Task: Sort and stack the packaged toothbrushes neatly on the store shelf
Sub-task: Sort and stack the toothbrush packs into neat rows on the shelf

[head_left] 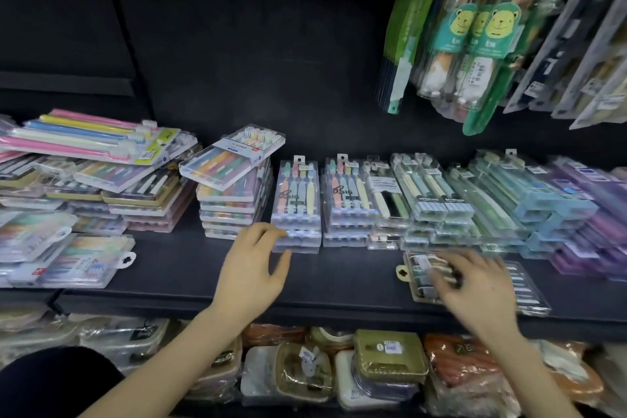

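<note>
Stacks of clear toothbrush packs line the black shelf [190, 268]. My left hand [252, 268] touches the front of a stack of pastel four-brush packs [297, 200], fingertips and thumb on its lower packs. My right hand [475, 285], blurred, lies with curled fingers on a flat clear pack [522, 285] at the shelf's front right. A second pastel stack [346, 200] stands just right of the first. A tilted pack [234, 156] rests askew on a stack to the left.
Messy piles of mixed packs [84, 173] fill the shelf's left end. Blue and purple pack stacks [559, 207] fill the right. Bear-printed toothbrush packs [475, 54] hang above right. Wrapped soap boxes [386, 360] sit on the lower shelf.
</note>
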A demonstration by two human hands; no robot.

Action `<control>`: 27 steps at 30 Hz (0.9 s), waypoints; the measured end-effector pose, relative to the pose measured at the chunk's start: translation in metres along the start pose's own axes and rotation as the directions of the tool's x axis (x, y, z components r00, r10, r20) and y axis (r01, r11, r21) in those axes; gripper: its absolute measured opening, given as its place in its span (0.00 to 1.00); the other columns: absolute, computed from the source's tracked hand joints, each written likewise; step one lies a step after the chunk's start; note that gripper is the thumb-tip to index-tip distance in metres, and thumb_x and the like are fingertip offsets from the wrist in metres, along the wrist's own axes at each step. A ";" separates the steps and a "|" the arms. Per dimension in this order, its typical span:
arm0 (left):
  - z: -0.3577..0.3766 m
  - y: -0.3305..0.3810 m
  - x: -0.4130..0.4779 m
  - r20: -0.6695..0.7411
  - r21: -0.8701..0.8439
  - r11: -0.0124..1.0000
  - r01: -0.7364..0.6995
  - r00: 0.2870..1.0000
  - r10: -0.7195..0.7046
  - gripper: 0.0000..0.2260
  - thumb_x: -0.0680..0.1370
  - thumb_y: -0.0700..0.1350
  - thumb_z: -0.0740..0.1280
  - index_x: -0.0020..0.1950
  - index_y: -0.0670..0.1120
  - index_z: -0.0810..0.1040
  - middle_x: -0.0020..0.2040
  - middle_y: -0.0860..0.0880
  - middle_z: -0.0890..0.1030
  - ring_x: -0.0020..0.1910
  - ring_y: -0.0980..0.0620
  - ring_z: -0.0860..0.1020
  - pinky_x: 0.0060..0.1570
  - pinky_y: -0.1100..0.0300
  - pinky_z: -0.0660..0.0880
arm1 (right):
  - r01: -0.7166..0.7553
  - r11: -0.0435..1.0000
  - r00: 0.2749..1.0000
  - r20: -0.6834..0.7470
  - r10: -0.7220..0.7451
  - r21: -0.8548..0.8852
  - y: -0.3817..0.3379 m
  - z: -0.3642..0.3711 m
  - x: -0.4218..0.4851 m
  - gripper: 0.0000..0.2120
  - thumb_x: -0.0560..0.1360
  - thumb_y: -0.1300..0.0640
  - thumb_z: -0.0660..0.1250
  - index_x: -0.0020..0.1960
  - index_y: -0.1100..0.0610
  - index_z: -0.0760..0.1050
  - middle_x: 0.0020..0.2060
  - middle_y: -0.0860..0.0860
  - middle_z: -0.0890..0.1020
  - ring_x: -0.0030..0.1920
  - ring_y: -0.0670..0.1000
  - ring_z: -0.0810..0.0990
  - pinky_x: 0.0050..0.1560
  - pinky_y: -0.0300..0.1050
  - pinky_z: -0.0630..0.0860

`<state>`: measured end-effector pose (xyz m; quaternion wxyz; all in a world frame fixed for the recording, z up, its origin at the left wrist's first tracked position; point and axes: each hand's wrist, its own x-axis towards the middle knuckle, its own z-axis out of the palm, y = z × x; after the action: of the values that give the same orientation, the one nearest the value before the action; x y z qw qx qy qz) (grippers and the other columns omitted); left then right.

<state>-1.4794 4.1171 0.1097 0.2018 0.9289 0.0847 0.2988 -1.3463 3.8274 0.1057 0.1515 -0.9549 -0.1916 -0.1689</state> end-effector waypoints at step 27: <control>-0.060 -0.122 0.082 -0.094 -0.197 0.957 0.212 0.968 -0.234 0.15 0.79 0.44 0.65 0.65 0.42 0.77 0.58 0.45 0.74 0.48 0.54 0.72 0.44 0.79 0.61 | 0.677 0.736 0.720 0.207 -0.662 0.001 -0.217 0.062 -0.003 0.24 0.62 0.32 0.72 0.50 0.47 0.84 0.43 0.48 0.83 0.43 0.51 0.82 0.45 0.46 0.76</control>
<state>-1.4535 4.2698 0.1449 0.3146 0.8716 0.1725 0.3342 -1.4225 4.0395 0.0978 0.0251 -0.8377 -0.5308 -0.1256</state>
